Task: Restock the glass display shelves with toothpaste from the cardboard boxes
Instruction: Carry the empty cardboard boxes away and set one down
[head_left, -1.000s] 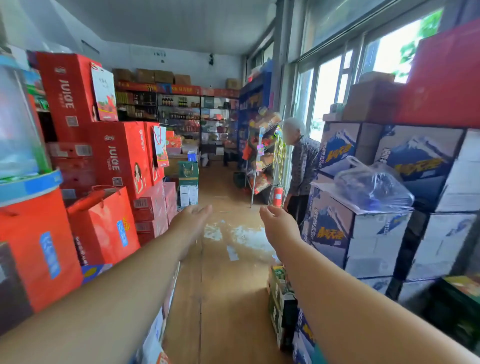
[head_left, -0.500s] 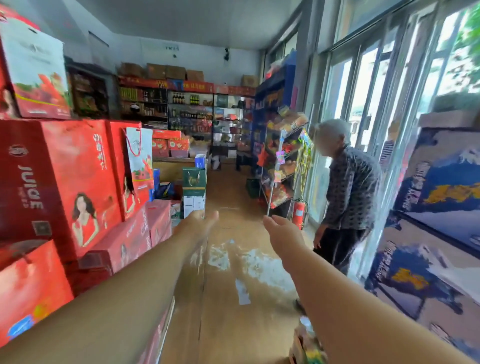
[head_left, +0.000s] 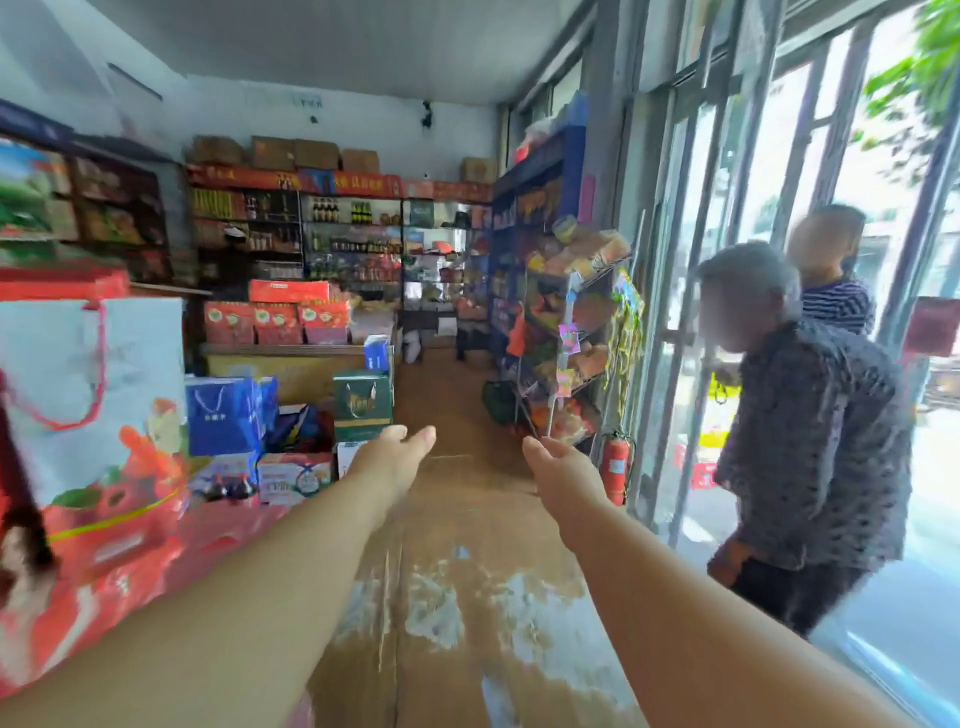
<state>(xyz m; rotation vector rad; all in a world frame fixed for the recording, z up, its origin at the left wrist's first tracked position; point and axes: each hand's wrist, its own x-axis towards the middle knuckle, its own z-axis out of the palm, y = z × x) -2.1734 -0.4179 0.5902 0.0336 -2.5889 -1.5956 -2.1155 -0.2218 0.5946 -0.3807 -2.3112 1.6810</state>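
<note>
Both my arms reach forward over the shop aisle. My left hand (head_left: 395, 460) is open, fingers held loosely together, and holds nothing. My right hand (head_left: 558, 470) is also empty with its fingers slightly curled and apart. No toothpaste is visible. Brown cardboard boxes (head_left: 291, 153) sit on top of the far shelves (head_left: 332, 234), which hold bottles and packets. I cannot make out glass display shelves from here.
Red gift boxes (head_left: 104, 519) and blue and green bags (head_left: 223, 415) line the left side. A snack rack (head_left: 576, 338) and a red fire extinguisher (head_left: 615, 467) stand on the right. Two people (head_left: 810, 441) stand by the glass door (head_left: 691, 312). The brown floor (head_left: 457, 571) runs ahead.
The view has advanced down the aisle, past the stacked boxes on both sides. The person at the door is closer on the right and a second one shows. Both hands stay empty.
</note>
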